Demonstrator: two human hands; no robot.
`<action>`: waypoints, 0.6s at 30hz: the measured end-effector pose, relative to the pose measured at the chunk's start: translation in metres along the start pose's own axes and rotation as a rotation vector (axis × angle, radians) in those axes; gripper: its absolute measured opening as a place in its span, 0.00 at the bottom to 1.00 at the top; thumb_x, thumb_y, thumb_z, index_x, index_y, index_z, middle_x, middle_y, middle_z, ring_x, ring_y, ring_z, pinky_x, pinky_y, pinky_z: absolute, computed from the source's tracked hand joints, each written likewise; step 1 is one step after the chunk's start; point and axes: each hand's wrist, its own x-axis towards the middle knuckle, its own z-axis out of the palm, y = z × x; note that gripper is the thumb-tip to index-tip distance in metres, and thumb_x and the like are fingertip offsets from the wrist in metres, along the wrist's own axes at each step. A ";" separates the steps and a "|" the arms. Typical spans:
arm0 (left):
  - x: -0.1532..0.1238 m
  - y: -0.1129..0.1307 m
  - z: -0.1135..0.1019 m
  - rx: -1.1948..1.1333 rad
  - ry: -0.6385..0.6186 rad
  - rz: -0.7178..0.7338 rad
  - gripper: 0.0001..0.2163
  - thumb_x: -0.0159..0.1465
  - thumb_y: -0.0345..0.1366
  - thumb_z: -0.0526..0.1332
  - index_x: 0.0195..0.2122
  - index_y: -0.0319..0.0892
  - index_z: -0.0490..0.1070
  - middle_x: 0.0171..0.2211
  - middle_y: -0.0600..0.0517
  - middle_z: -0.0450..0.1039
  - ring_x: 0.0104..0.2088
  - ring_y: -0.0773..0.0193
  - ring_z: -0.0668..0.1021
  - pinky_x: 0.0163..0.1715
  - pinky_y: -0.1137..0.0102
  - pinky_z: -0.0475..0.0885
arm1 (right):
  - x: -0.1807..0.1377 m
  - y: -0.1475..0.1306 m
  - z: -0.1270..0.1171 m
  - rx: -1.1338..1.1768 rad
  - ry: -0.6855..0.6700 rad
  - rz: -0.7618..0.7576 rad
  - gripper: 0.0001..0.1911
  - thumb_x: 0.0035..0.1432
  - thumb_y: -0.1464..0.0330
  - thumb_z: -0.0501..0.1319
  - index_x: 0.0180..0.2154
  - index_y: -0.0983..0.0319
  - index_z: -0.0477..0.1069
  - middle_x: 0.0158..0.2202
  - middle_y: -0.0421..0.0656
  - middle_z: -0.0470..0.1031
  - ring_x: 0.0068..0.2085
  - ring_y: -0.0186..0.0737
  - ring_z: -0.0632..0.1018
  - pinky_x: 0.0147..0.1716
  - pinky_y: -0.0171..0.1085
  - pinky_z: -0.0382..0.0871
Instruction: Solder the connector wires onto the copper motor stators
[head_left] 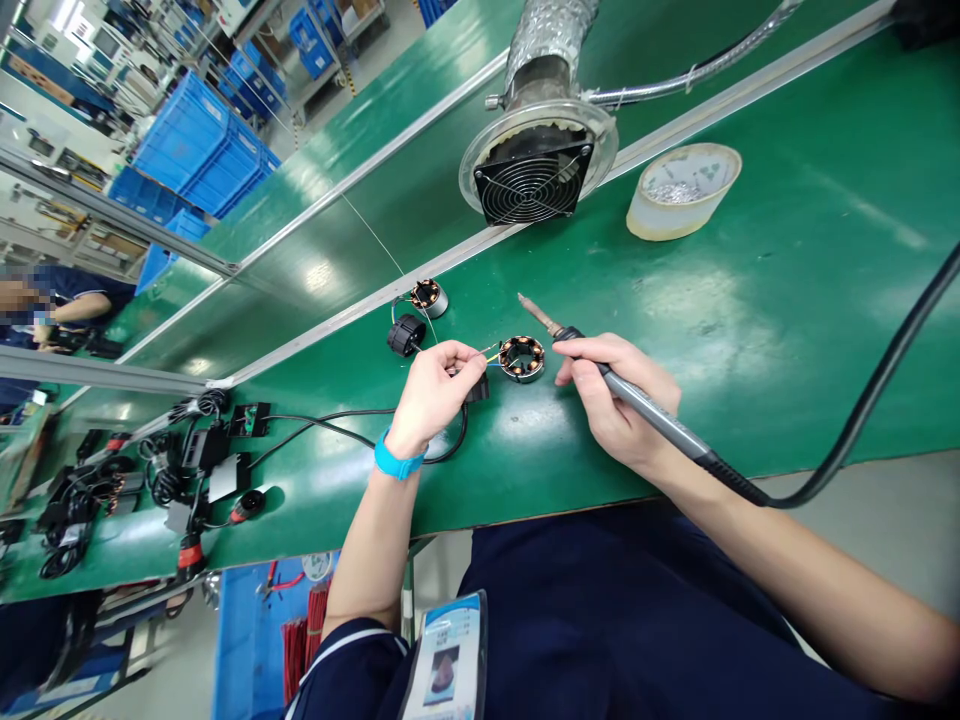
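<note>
My right hand (626, 395) grips a soldering iron (637, 395), its tip up and to the left, apart from the coils. My left hand (442, 390), with a blue wristband, is closed in a pinch at the end of a thin solder wire (375, 238) that comes down from above. Just right of its fingertips, a motor stator (522, 359) with copper windings lies on the green bench, with thin coloured leads running toward the fingers. A black part (475, 386) with a cable is partly hidden under my left hand. Beyond are another stator (429, 298) and a black round housing (406, 335).
A fume extractor (534, 185) with a fan grille hangs over the back of the green bench (810, 330). A whitish cup (682, 195) of solder bits stands right of it. Black cabled assemblies (206, 450) crowd the left. Another person's arm (82, 305) shows far left.
</note>
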 end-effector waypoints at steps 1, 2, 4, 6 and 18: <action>0.000 0.000 0.000 -0.001 0.001 0.001 0.12 0.62 0.44 0.65 0.33 0.38 0.76 0.28 0.52 0.72 0.28 0.68 0.70 0.27 0.72 0.63 | 0.000 0.000 0.000 0.006 0.000 -0.008 0.11 0.70 0.74 0.58 0.49 0.58 0.76 0.35 0.43 0.79 0.34 0.42 0.79 0.35 0.43 0.74; 0.000 -0.001 0.000 -0.003 0.001 0.000 0.12 0.62 0.44 0.66 0.33 0.38 0.76 0.28 0.52 0.72 0.28 0.68 0.70 0.27 0.72 0.63 | -0.001 0.001 0.001 0.009 0.001 -0.013 0.11 0.69 0.74 0.58 0.49 0.58 0.76 0.35 0.43 0.79 0.34 0.42 0.79 0.35 0.43 0.74; 0.001 -0.001 0.000 -0.008 0.001 -0.001 0.12 0.62 0.44 0.65 0.33 0.38 0.76 0.28 0.52 0.72 0.28 0.68 0.70 0.27 0.72 0.63 | -0.001 0.001 0.001 0.008 0.004 -0.014 0.12 0.69 0.75 0.59 0.49 0.58 0.76 0.35 0.43 0.79 0.34 0.42 0.79 0.35 0.43 0.74; 0.001 -0.002 0.000 -0.011 0.001 -0.001 0.12 0.62 0.44 0.65 0.33 0.38 0.76 0.28 0.52 0.72 0.28 0.68 0.70 0.27 0.72 0.63 | -0.001 0.001 0.001 0.003 0.005 -0.013 0.12 0.69 0.75 0.59 0.50 0.58 0.76 0.35 0.43 0.79 0.34 0.42 0.79 0.35 0.43 0.74; 0.002 -0.005 -0.001 -0.049 -0.008 -0.009 0.13 0.61 0.45 0.67 0.33 0.39 0.75 0.28 0.52 0.72 0.28 0.68 0.70 0.28 0.72 0.64 | 0.002 0.017 0.014 -0.083 -0.303 0.074 0.35 0.59 0.73 0.67 0.66 0.56 0.61 0.60 0.49 0.69 0.59 0.53 0.74 0.56 0.49 0.74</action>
